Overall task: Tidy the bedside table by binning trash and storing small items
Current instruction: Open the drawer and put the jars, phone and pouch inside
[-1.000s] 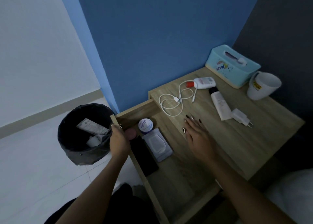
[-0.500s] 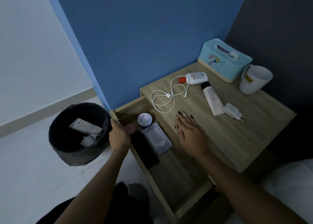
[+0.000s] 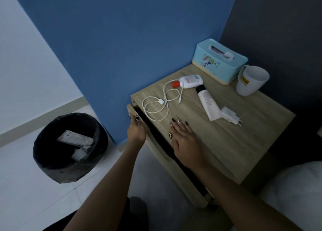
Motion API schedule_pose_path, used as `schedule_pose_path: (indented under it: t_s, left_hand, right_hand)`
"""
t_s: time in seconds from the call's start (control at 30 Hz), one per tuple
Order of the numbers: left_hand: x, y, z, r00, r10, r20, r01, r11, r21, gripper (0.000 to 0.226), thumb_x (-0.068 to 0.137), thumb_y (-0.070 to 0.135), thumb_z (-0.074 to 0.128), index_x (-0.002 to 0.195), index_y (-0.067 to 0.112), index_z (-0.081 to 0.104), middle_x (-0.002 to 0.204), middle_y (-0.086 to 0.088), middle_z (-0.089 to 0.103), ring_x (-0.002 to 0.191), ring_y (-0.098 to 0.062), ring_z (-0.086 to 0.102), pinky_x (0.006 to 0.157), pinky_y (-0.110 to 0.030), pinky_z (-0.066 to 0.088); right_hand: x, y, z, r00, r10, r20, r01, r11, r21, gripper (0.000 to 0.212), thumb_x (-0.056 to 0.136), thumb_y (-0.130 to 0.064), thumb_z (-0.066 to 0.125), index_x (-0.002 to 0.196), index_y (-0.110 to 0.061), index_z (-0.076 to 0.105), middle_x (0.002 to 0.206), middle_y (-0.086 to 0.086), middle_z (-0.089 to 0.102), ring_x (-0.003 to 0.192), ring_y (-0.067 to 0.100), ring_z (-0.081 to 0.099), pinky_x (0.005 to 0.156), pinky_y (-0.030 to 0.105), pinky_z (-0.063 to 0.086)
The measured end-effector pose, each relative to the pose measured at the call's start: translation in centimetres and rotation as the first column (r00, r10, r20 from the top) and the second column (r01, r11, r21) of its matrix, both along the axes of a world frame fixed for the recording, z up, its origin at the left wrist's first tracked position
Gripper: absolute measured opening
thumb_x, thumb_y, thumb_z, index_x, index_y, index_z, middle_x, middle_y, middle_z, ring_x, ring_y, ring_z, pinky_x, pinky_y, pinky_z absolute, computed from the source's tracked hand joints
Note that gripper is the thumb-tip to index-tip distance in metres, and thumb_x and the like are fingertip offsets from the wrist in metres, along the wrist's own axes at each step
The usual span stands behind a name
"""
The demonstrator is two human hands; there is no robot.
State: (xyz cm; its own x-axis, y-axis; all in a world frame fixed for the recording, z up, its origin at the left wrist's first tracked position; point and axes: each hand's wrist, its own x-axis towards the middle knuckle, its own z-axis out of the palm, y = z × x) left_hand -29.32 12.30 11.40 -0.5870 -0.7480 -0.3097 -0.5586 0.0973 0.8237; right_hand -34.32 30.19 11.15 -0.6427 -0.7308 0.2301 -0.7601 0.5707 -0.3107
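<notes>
My left hand (image 3: 136, 129) grips the front panel of the wooden drawer (image 3: 176, 171), which stands open only by a narrow dark gap; its contents are hidden. My right hand (image 3: 183, 136) lies flat with straight fingers on the bedside table top (image 3: 235, 143), holding nothing. On the top lie a coiled white cable (image 3: 156, 107), a small white bottle with a red cap (image 3: 189, 81), a white tube with a black cap (image 3: 207, 101) and a white charger plug (image 3: 230, 115).
A teal tissue box (image 3: 219, 61) and a white mug (image 3: 250, 80) stand at the back right of the top. A black-lined bin (image 3: 69, 147) with packaging in it sits on the white floor to the left. White bedding (image 3: 296, 196) shows at lower right.
The drawer has slid almost fully in under my left hand, hiding the cream tin, wipes pack and black item. My right hand has stayed on the table top.
</notes>
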Motion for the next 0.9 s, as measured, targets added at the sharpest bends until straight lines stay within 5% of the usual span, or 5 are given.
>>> schedule_pose_path:
  t_s: [0.33, 0.77, 0.83, 0.9]
  left_hand:
    - [-2.9, 0.8, -1.1, 0.991, 0.052, -0.123, -0.036, 0.991, 0.127, 0.052, 0.101, 0.029, 0.026, 0.152, 0.03, 0.012, 0.153, -0.006, 0.035, 0.136, -0.032, 0.038, 0.108, -0.038, 0.032]
    - [-2.5, 0.7, -1.1, 0.963, 0.08, -0.259, -0.006, 0.962, 0.275, 0.049, 0.102, 0.015, 0.027, 0.15, 0.023, 0.024, 0.157, 0.001, 0.025, 0.144, -0.021, 0.023, 0.116, -0.031, 0.018]
    - [-2.7, 0.6, -0.1, 0.97, 0.11, -0.216, -0.067, 0.977, 0.2, 0.049, 0.101, 0.017, 0.028, 0.15, 0.021, 0.025, 0.155, -0.002, 0.031, 0.142, -0.024, 0.028, 0.114, -0.032, 0.021]
    - [-2.6, 0.2, 1.2, 0.976, 0.115, -0.184, -0.128, 0.99, -0.062, 0.055, 0.096, 0.032, 0.032, 0.148, 0.017, 0.028, 0.151, -0.009, 0.036, 0.139, -0.029, 0.034, 0.115, -0.042, 0.026]
  right_hand:
    - [0.0, 0.1, 0.3, 1.0, -0.007, -0.029, 0.007, 1.0, 0.018, 0.045, 0.095, -0.021, 0.035, 0.135, -0.008, 0.051, 0.141, 0.007, 0.053, 0.137, 0.021, 0.041, 0.116, 0.034, 0.025]
    - [0.4, 0.5, 0.4, 1.0, -0.004, 0.006, 0.004, 1.0, 0.015, 0.046, 0.097, -0.022, 0.032, 0.137, -0.008, 0.049, 0.144, 0.005, 0.05, 0.139, 0.02, 0.038, 0.117, 0.035, 0.027]
    - [0.5, 0.5, 0.4, 1.0, -0.009, 0.014, 0.009, 1.0, 0.006, 0.045, 0.097, -0.022, 0.033, 0.137, -0.009, 0.05, 0.143, 0.005, 0.051, 0.138, 0.019, 0.039, 0.117, 0.034, 0.026]
    - [0.6, 0.5, 0.4, 1.0, -0.018, 0.022, 0.018, 1.0, 0.001, 0.044, 0.097, -0.023, 0.034, 0.136, -0.011, 0.051, 0.143, 0.003, 0.051, 0.138, 0.018, 0.039, 0.117, 0.033, 0.025]
